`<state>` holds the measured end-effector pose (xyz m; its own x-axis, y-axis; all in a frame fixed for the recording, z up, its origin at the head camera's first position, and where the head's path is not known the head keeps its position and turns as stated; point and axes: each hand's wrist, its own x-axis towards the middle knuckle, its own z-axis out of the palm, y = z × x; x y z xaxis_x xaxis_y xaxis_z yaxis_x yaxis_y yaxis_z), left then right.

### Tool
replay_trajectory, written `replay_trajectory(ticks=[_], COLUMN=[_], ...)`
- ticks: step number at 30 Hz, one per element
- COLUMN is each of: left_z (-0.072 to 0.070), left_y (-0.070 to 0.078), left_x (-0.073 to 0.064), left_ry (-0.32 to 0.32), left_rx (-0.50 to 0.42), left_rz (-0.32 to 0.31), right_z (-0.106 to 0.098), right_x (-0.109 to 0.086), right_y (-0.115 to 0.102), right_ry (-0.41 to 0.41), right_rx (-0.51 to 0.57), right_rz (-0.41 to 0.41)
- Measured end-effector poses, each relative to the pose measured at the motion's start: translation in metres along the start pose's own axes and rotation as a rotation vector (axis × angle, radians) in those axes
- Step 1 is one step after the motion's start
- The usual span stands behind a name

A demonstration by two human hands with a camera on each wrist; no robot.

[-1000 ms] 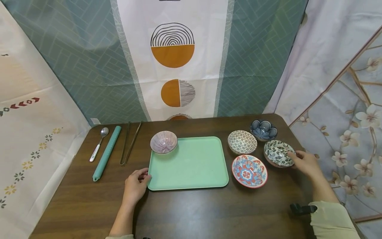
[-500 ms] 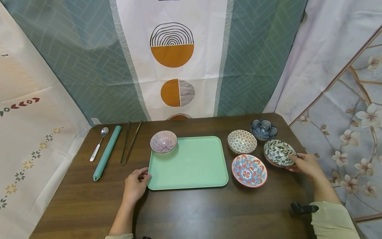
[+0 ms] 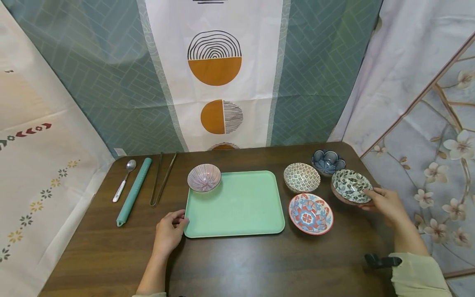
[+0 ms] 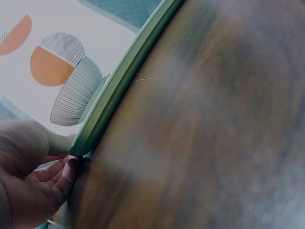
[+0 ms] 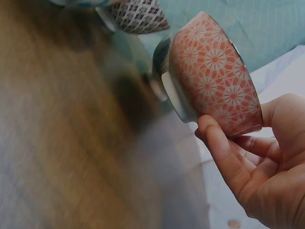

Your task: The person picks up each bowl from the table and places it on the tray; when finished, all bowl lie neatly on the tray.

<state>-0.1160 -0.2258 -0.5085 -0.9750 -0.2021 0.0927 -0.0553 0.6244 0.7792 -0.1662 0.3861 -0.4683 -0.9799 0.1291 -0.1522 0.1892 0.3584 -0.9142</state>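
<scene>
My right hand [image 3: 387, 205] pinches a bowl [image 3: 351, 186] by its near right rim, thumb inside and fingers underneath. Dark leaves and flowers pattern its inside; the right wrist view shows a red outer wall with white flowers [image 5: 214, 71] and its foot raised off the table. At the left end of a mint green tray [image 3: 237, 206], my left hand [image 3: 169, 232] holds the near corner between thumb and fingers, as the left wrist view also shows. A purple-striped bowl [image 3: 204, 178] stands on the tray's far left corner.
Left of the held bowl are a brown-checked bowl [image 3: 302, 177] and a red-and-blue patterned bowl [image 3: 311, 214]. A dark blue bowl [image 3: 328, 162] stands behind it. At the far left lie a spoon [image 3: 124, 180], a green rod-shaped item [image 3: 134, 192] and metal tongs [image 3: 162, 181]. Patterned cloths hang around the table.
My right hand has taken hold of the dark-flowered bowl, raised it and shifted it slightly right. My left hand stays at the tray's corner.
</scene>
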Motion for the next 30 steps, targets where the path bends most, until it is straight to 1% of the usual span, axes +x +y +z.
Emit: replay_trajectory(ticks=[2, 5, 9, 12, 15, 19, 23, 30], left_z=[0.000, 0.001, 0.001, 0.000, 0.000, 0.000, -0.001, 0.000], left_y=[-0.001, -0.002, -0.001, 0.001, 0.003, 0.004, 0.004, 0.001], left_x=[0.000, -0.001, -0.001, -0.001, -0.001, -0.001, -0.001, 0.000], left_ry=[-0.003, -0.004, 0.005, 0.009, 0.008, 0.005, 0.003, -0.005], left_rx=[-0.002, -0.002, 0.003, 0.003, 0.004, 0.012, 0.014, 0.003], left_rz=[0.006, 0.007, -0.001, 0.008, 0.011, -0.004, -0.008, -0.004], right_z=[0.002, 0.007, 0.017, 0.023, 0.028, 0.035, 0.042, 0.054], right_x=[0.000, 0.001, 0.004, 0.006, 0.008, 0.012, 0.016, 0.019], right_y=[-0.007, -0.018, -0.031, -0.039, -0.043, -0.049, -0.053, -0.064], right_ry=[0.006, -0.007, -0.032, -0.030, -0.027, -0.029, -0.030, -0.058], right_rx=[-0.011, 0.001, 0.052, 0.064, 0.054, 0.056, 0.082, 0.117], right_rz=[-0.003, -0.011, -0.035, -0.056, -0.071, -0.080, -0.084, -0.100])
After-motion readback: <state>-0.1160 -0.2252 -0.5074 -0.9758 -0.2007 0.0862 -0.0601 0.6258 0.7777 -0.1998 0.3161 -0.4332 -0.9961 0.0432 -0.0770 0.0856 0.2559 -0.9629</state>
